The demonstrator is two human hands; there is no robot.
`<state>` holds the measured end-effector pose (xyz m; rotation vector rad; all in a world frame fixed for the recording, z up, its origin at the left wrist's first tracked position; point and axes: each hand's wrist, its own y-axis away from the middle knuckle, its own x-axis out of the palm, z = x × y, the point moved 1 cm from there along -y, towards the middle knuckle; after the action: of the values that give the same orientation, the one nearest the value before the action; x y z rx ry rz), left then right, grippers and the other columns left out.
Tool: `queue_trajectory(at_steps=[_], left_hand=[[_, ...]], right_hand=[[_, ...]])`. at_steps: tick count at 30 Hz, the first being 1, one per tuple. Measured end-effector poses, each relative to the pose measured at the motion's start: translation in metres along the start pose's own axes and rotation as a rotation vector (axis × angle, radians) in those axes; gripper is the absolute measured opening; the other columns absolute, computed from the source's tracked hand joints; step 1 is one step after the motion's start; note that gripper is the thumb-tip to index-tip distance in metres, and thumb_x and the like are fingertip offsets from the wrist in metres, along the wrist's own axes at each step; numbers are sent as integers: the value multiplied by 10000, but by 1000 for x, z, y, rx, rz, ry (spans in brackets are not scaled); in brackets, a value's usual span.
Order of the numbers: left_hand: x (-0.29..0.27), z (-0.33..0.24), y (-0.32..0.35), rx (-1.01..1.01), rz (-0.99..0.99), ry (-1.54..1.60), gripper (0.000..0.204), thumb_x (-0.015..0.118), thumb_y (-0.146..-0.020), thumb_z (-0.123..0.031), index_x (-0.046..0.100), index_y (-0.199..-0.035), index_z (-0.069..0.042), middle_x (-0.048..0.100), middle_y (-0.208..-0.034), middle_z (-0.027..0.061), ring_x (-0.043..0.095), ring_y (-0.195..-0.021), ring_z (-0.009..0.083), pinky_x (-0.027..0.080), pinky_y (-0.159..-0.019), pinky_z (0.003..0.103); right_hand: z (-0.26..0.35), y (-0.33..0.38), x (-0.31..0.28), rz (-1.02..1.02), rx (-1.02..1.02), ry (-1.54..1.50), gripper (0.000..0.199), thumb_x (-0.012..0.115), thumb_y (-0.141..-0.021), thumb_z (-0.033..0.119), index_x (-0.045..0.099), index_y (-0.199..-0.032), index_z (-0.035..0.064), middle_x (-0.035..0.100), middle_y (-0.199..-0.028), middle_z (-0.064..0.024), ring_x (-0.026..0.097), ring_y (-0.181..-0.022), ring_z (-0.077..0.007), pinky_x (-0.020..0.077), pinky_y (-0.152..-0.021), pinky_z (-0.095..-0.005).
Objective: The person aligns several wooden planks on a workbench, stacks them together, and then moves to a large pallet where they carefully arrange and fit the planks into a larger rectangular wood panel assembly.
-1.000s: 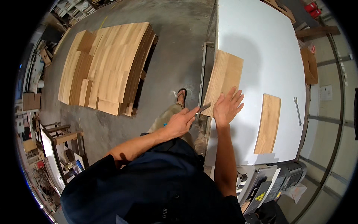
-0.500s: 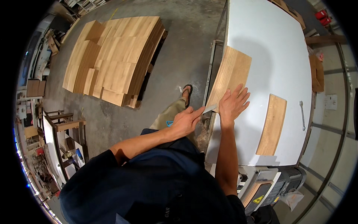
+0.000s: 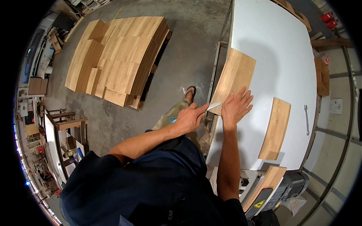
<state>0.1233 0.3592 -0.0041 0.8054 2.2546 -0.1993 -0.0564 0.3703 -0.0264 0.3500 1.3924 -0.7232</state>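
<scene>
Wood-grained board [image 3: 238,71] lies on the white surface [image 3: 271,67] at its left edge; we judge the flat metal blade [image 3: 214,105], clamped in the left hand [image 3: 189,116], could slip and nick the splayed right hand [image 3: 235,108].

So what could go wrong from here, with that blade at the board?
The left hand holds the blade close to the bare right hand; a slip might cut it.

The board seems to overhang the table, so it could shift if pressed unevenly.

A foot in an open sandal shows nearby; a dropped blade might hit it.
</scene>
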Motion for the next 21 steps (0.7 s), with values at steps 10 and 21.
queue_trajectory(at_steps=[10, 21], left_hand=[[1, 5, -45, 78, -76, -29, 392, 551, -847, -144, 557, -1239, -144, 571, -824, 195, 587, -745, 386, 478, -676, 450], [-13, -3, -95, 10, 11, -30, 396, 555, -859, -144, 550, -1255, -127, 593, -920, 216, 586, -806, 407, 484, -720, 461]], right_hand=[[-1, -1, 0, 0, 5, -10, 559, 394, -940, 350, 327, -1387, 20, 329, -1405, -238, 264, -1322, -417, 208, -1050, -570], [1, -3, -1, -38, -5, 16, 567, 474, -906, 328, 359, -1369, 20, 384, -1367, -242, 322, -1292, -417, 250, -1020, -575]])
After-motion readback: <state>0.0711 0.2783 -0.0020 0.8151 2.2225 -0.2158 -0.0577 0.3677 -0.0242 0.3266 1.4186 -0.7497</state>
